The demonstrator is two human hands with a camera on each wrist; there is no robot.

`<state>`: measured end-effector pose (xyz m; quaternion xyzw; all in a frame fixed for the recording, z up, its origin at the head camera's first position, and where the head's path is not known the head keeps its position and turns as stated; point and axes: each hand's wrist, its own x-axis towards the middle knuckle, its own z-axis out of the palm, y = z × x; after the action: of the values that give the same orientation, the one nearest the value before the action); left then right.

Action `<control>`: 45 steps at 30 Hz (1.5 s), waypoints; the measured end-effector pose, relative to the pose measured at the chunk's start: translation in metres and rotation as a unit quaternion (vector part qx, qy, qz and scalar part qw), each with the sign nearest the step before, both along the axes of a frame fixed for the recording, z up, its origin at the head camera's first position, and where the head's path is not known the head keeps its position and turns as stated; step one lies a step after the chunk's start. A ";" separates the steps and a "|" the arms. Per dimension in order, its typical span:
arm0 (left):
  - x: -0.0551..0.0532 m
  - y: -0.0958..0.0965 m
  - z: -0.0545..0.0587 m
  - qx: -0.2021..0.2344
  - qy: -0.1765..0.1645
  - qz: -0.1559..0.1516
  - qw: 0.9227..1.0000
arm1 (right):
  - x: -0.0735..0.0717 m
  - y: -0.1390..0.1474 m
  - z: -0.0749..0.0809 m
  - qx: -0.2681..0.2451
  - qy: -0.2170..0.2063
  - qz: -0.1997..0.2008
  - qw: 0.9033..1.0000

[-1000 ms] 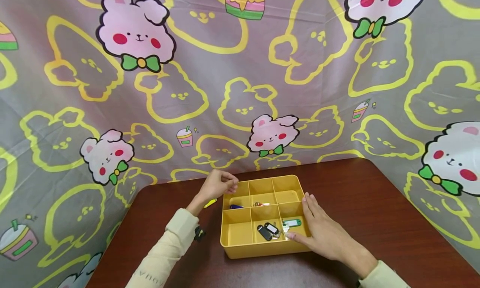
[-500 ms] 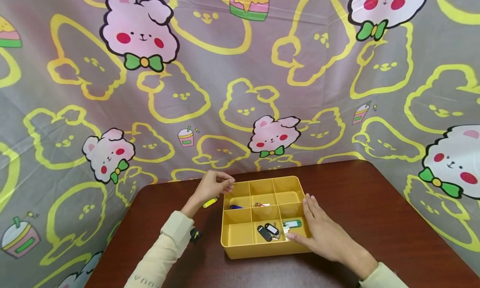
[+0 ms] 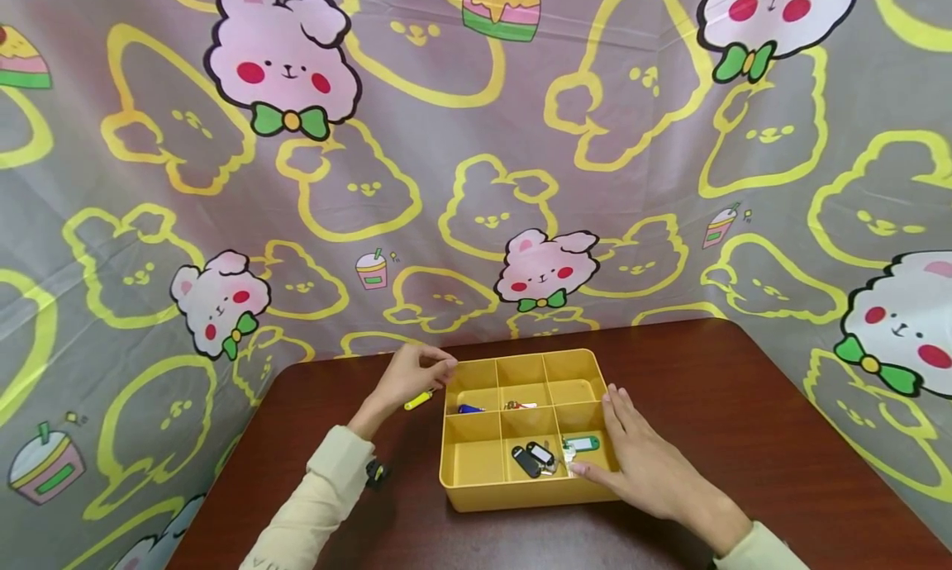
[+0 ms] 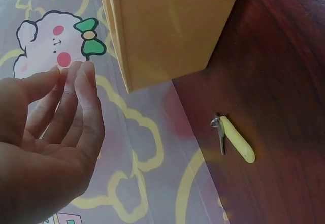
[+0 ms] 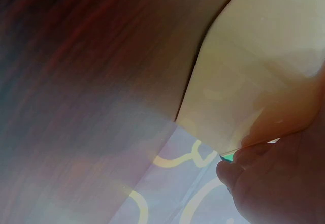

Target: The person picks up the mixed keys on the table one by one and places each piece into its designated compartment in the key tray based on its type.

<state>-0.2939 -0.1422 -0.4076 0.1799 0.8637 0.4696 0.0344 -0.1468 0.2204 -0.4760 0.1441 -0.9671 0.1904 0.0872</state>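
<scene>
A yellow six-compartment organizer box [image 3: 535, 494] stands on the table. Just off its back-left corner my left hand [image 3: 407, 378] hovers, fingers loosely curved and thumb near the fingertips, nothing visible between them. Close by on the table lies a yellow key tag [image 3: 418, 401] with a key, clearer in the left wrist view. My right hand [image 3: 647, 463] rests along the box's right side, fingers straight on the wall and thumb reaching over the front-right compartment. Inside are black key tags [image 3: 526, 461], a green key tag [image 3: 583, 444] with keys, a blue tag [image 3: 469, 409] and a red-and-white tag [image 3: 525, 406].
A small dark object [image 3: 376, 472] shows beside the left sleeve. The brown table [image 3: 751, 438] ends at a hanging cloth [image 3: 416, 140] with cartoon bunnies, at the back and both sides.
My left hand has drawn back slightly leftward and down from the box's back-left corner, uncovering more of the yellow key tag. My right hand stays on the box.
</scene>
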 end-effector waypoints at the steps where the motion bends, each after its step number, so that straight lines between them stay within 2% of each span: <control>1: 0.001 -0.001 0.000 -0.002 0.001 0.002 1.000 | 0.000 0.000 0.000 -0.001 0.000 0.000 1.000; 10: 0.007 -0.009 -0.006 -0.020 0.002 0.007 1.000 | 0.001 0.000 -0.002 -0.003 -0.002 0.002 1.000; 23: 0.011 -0.016 -0.014 -0.025 0.006 0.044 0.999 | 0.001 0.000 0.000 -0.003 -0.003 0.001 1.000; 38: 0.007 -0.023 -0.028 -0.107 0.050 0.069 0.991 | 0.000 0.001 -0.001 0.006 0.003 -0.001 1.000; 45: 0.005 -0.023 -0.033 -0.124 0.072 0.074 0.987 | 0.000 0.000 -0.002 0.012 0.007 -0.001 1.000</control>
<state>-0.2890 -0.1656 -0.4406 0.1436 0.9262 0.3463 -0.0406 -0.1469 0.2208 -0.4776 0.1458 -0.9688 0.1778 0.0929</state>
